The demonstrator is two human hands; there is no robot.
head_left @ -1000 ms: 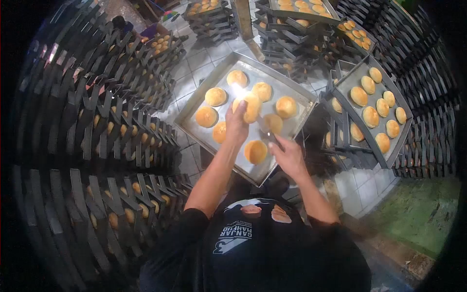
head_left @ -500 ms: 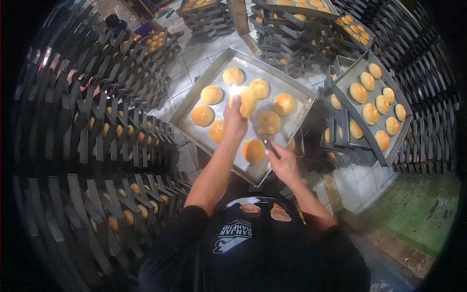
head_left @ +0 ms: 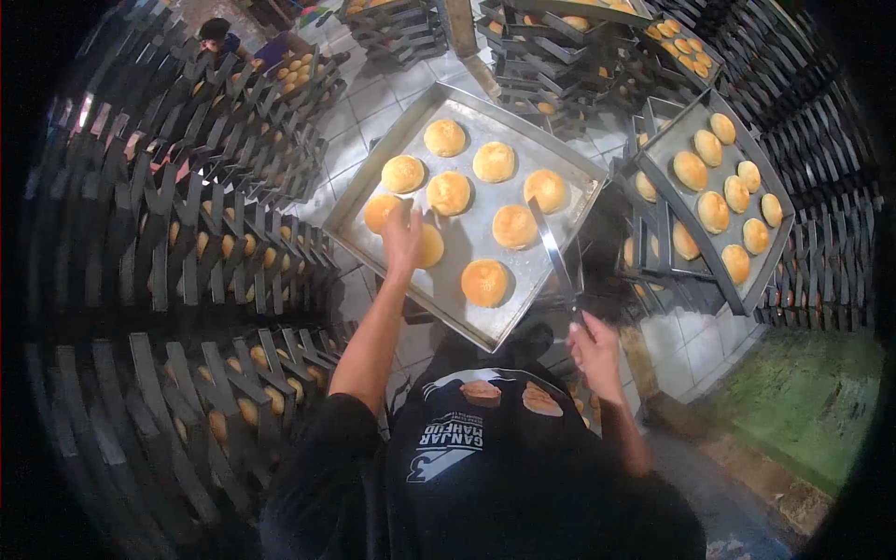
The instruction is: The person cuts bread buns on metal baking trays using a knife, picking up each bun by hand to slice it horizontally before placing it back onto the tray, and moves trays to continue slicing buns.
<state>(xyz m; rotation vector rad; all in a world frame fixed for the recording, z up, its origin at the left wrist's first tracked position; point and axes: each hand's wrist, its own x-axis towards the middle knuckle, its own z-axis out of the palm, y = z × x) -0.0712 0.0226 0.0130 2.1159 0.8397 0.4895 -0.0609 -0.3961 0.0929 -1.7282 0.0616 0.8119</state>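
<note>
A shallow metal baking tray (head_left: 551,145) in front of me carries several round golden buns, spaced apart. My left hand (head_left: 403,241) reaches over its left side, fingers at the edge of a bun (head_left: 380,214), thumb and fingers a little apart. Another bun (head_left: 428,246) is partly covered by that same hand. Beyond the fingertips, a bun (head_left: 448,193) rests near the tray's middle. My right hand (head_left: 595,353), outside the tray's right corner, is closed round the handle of a long knife (head_left: 553,250). The blade points up and left over the tray, its tip overlapping a bun (head_left: 545,190).
At the right, another tray (head_left: 667,159) of buns tops a stack. Criss-crossed stacks of dark trays (head_left: 168,252) with buns line the left; more stand at the back. A person (head_left: 217,37) is at the far left. Pale floor tiles (head_left: 667,345) show between stacks.
The bun my left hand held over the tray now lies on it, and that hand has moved left to other buns. My right hand has drawn the knife back toward the lower right.
</note>
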